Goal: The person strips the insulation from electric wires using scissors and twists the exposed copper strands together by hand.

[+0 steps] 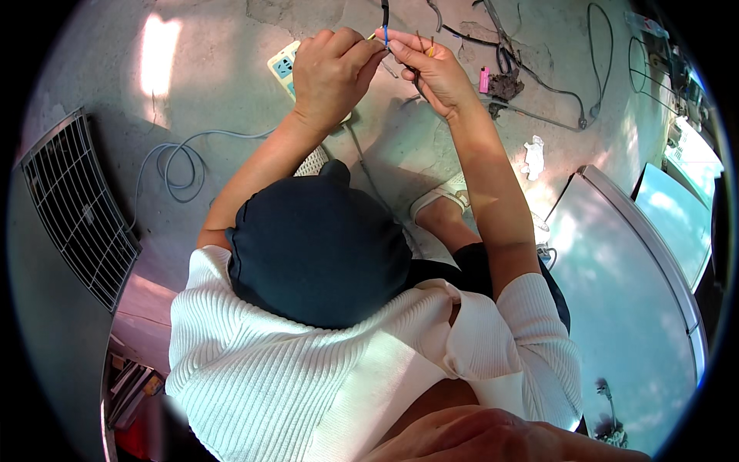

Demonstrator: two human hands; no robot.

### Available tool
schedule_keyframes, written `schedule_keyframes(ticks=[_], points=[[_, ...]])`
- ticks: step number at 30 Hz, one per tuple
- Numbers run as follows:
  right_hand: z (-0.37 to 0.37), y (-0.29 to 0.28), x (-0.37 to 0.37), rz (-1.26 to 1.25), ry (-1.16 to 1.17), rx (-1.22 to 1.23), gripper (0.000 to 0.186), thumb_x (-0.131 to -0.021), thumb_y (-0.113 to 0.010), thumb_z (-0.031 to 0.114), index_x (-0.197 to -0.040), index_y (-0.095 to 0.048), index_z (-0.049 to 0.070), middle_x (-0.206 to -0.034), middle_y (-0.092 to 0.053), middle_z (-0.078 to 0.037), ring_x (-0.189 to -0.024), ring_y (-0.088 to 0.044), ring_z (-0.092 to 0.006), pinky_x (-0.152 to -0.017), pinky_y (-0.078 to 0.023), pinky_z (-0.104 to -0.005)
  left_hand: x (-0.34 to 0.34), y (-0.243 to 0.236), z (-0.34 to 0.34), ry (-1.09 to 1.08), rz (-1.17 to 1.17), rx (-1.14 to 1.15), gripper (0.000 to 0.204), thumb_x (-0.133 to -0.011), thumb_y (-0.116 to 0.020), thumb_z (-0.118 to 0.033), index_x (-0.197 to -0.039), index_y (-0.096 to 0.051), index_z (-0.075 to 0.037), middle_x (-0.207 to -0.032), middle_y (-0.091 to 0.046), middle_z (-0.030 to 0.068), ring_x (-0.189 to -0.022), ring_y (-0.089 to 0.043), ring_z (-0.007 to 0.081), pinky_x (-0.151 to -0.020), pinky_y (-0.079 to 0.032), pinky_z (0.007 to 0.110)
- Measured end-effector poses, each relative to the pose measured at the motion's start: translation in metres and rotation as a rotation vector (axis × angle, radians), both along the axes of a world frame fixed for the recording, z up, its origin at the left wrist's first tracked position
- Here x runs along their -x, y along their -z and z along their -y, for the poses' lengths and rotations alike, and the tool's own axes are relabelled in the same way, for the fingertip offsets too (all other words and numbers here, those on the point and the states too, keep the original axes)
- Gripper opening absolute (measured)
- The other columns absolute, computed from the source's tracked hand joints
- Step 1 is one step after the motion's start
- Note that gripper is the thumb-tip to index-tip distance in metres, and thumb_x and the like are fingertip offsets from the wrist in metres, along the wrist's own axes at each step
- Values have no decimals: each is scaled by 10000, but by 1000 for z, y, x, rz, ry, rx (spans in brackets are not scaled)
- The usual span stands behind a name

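Note:
My left hand (331,73) and my right hand (431,73) meet at the far middle, fingertips almost touching. Between them runs a thin blue wire (386,35), coming from the end of a black cable (385,11). Thumb and fingers of my left hand pinch at the blue wire; the exact grip is partly hidden. My right hand pinches there too, and a dark cable (418,83) passes through its palm. Short brown and yellow wire ends (430,49) stick up from between its fingers. Partly behind my left hand lies a cream power strip (285,68) with blue sockets.
A looped grey cable (181,177) lies on the concrete floor at left. Dark cables (539,77), a pink lighter (484,79) and crumpled white paper (533,158) are at right. A metal grille (81,204) stands left, a large pale panel (616,292) right. My sandalled foot (443,202) is below my hands.

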State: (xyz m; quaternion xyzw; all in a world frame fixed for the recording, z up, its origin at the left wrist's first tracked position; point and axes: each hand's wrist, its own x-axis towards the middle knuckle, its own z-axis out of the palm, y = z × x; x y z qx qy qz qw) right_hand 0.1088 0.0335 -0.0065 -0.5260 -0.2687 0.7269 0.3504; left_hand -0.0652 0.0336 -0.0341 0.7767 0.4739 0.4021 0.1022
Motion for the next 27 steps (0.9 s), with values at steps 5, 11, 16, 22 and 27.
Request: schedule_keyframes(ticks=[5,11,16,22,27], points=[[4,7,-2,11,-20,-1,233,-899,-650,147,-1106,-687,45,-1013,-670,56,-669,-393,-23,-595,-351,-160,1,1,0,75,59,45,113,-709,-753,-137,-799,-683,-144,-702,-527,-24,-642,-508,186,-575,-401,348],[8,12,-3,27,-44,1,232,-890,-652,135,-1100,-689,44,-1009,-672,62,-651,-377,-30,-592,-352,-155,4,-7,7,106,343,616,96,-770,-719,-105,-829,-692,-34,-737,-571,37,-676,-551,196,-622,-437,325],[8,16,-7,35,-66,-21,249,-891,-647,140,-1120,-683,48,-1037,-678,58,-647,-370,-30,-593,-351,-153,8,-6,3,153,476,865,148,-844,-690,-162,-848,-690,-14,-716,-567,3,-699,-543,108,-614,-423,274],[6,10,-7,24,-97,-52,262,-899,-639,147,-1140,-676,51,-1042,-679,55,-658,-377,-28,-597,-352,-154,16,16,-6,340,1305,1883,193,-898,-667,-281,-903,-663,-89,-758,-547,-63,-660,-467,59,-598,-381,232],[5,5,-6,41,-52,3,258,-900,-644,156,-1141,-682,73,-969,-666,75,-646,-383,-31,-585,-339,-151,9,0,8,91,858,1544,304,-824,-740,-389,-846,-658,-97,-735,-512,-56,-624,-447,101,-572,-385,265]])
